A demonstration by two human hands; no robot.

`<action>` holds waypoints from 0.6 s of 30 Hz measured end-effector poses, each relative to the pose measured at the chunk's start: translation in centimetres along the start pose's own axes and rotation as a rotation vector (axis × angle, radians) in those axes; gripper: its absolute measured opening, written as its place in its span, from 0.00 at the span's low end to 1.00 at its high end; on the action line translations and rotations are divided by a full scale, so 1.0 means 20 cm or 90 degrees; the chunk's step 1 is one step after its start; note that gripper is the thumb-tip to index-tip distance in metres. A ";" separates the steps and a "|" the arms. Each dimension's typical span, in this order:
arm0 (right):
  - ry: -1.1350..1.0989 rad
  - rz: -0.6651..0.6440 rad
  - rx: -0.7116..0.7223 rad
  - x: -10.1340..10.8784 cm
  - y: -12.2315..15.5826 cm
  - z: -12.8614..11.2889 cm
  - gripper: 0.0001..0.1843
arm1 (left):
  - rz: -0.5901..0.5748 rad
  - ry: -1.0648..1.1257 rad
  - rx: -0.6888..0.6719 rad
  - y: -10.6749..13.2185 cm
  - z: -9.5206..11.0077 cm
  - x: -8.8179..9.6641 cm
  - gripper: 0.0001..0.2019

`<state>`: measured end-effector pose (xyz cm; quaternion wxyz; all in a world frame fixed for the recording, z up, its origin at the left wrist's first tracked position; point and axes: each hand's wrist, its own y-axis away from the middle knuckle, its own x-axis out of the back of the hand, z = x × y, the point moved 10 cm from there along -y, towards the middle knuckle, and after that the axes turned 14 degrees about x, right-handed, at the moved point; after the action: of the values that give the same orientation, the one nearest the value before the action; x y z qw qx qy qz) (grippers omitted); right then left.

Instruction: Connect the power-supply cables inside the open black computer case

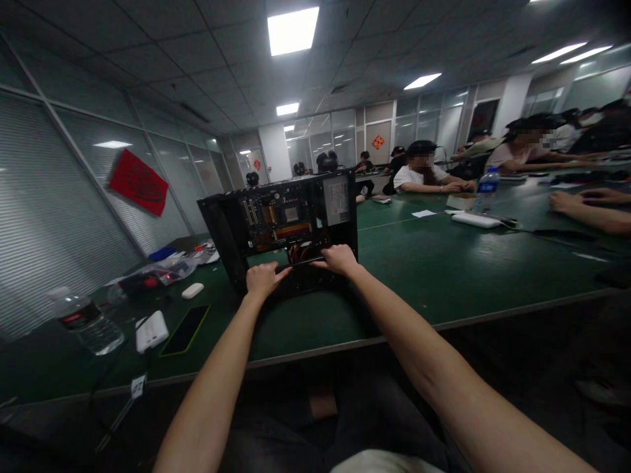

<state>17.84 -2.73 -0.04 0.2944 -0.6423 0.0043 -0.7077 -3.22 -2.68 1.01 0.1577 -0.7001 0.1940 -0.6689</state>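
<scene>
Case [225, 240] held by its near edge at the counter [399, 263]

One black case is at the centre of the frame, over the green counter, its open side toward the camera. Inside it show one board [290, 214], one white label [337, 197] at the upper right, and a bunch of wires [298, 253] low down, too dark to count.

Two bare hands are on it, apart from each other: the left hand [261, 281] at lower centre of the frame, the right hand [340, 259] a little higher and to the right. The fingers of both are clamped on the case's near lower edge, thumbs turned inward; some fingertips are hidden.

In the lower left lie one phone [186, 330] with a green edge, one white power bank [152, 330], one bottle [93, 323], one small white box [192, 291] and one clear bag [162, 270].

Right of centre are a second bottle [487, 190], one paper box [462, 201], one white slip [422, 213] and one white device [476, 220]. At the right edge, a co-worker's two forearms [599, 213] are at the counter. One large red hanging [139, 182] shows in the upper left.
</scene>
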 end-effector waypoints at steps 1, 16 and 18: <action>-0.003 0.006 -0.003 0.00 0.01 0.00 0.41 | 0.003 -0.003 -0.001 0.01 0.00 0.00 0.37; -0.023 0.122 0.109 -0.01 0.02 -0.02 0.33 | -0.144 0.134 -0.030 -0.14 0.08 -0.01 0.35; -0.025 0.128 0.105 -0.01 0.02 -0.01 0.33 | -0.169 0.137 -0.059 -0.17 0.16 -0.05 0.36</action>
<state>17.83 -3.01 -0.46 0.4157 -0.6260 0.0050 -0.6598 0.24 0.72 1.65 0.0140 -0.6506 0.1461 -0.7451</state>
